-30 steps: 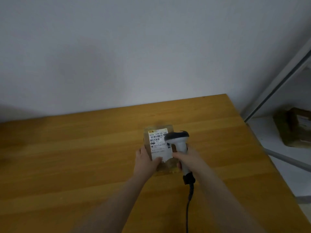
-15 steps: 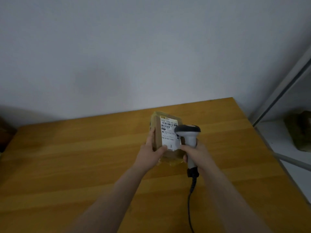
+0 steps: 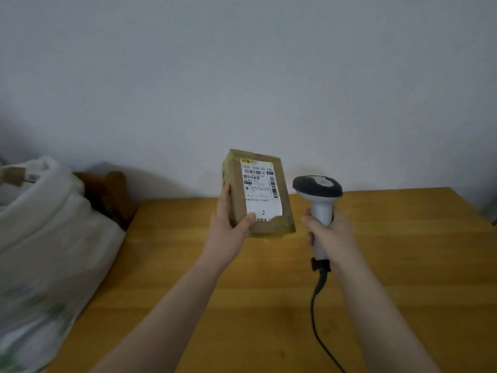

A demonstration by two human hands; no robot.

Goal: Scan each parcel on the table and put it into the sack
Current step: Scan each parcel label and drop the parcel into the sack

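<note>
Now, the parcel [image 3: 258,192] was held upright over the table [image 3: 403,251] by the left hand [image 3: 228,232], the thumb laid across the lower corner of the white label [image 3: 259,187] and the fingers wrapped round the box's left side. Whether its bottom edge touched the wood could not be told. The label face was turned toward the camera, and a barcode and a printed "2" were plainly seen.

Just to the right, and apart from the box, the scanner [image 3: 318,195] was gripped by the right hand [image 3: 329,232]. The fingers were curled tight round the pale handle, and the dark head was raised above the fist. A black cable [image 3: 316,305] was trailed from the handle's base across the wooden top toward the near edge.

Over at the left, the sack [image 3: 48,238] was slumped beside the table's end. It was white with faint green print, and its contents were too blurred to be named. A brown wooden shape [image 3: 107,195] was glimpsed behind it, against the wall.
</note>
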